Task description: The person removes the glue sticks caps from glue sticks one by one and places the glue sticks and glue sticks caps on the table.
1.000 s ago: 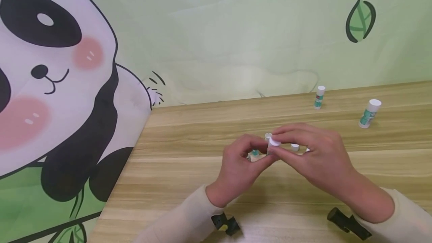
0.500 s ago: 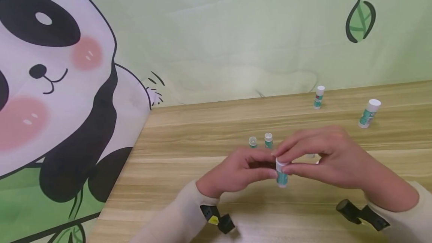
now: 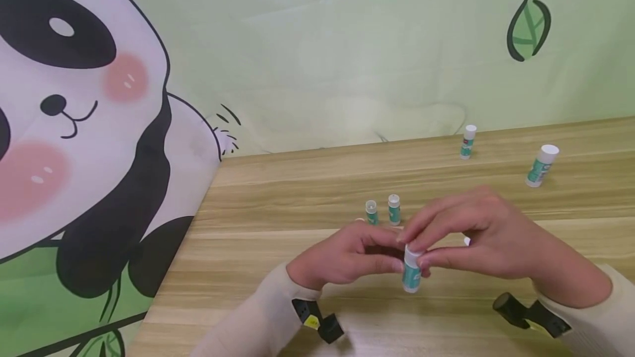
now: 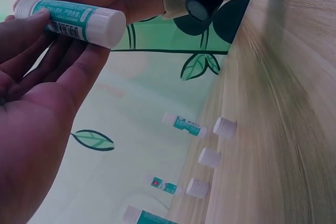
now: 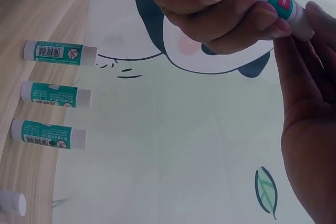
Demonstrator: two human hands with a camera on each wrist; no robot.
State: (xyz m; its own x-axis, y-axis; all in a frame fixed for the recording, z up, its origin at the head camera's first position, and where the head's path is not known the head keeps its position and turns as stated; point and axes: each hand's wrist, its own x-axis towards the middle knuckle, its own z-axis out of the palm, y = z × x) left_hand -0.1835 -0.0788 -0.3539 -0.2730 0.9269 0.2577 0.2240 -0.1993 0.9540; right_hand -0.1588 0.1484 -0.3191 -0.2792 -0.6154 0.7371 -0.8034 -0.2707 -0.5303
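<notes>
Both hands hold one white and teal glue stick [image 3: 412,277] upright above the wooden table. My left hand [image 3: 342,255] grips it from the left, thumb and fingers on its sides. From the right, my right hand [image 3: 476,241] pinches the white upper end between thumb and fingers. In the left wrist view the glue stick [image 4: 79,22] shows a barcode on its label. Its white end [image 5: 300,24] lies between the fingertips of both hands in the right wrist view.
Behind the hands stand a narrow glue stick [image 3: 394,211] and another [image 3: 371,212]; a third [image 5: 50,135] shows in the right wrist view. Several white caps [image 4: 210,158] sit on the table. Farther right stand capped glue sticks [image 3: 468,142], [image 3: 542,167] before the printed backdrop [image 3: 347,59].
Both hands have brought the glue stick down and toward the front of the table, showing more of its label. Two standing glue sticks behind the left hand have come into fuller view.
</notes>
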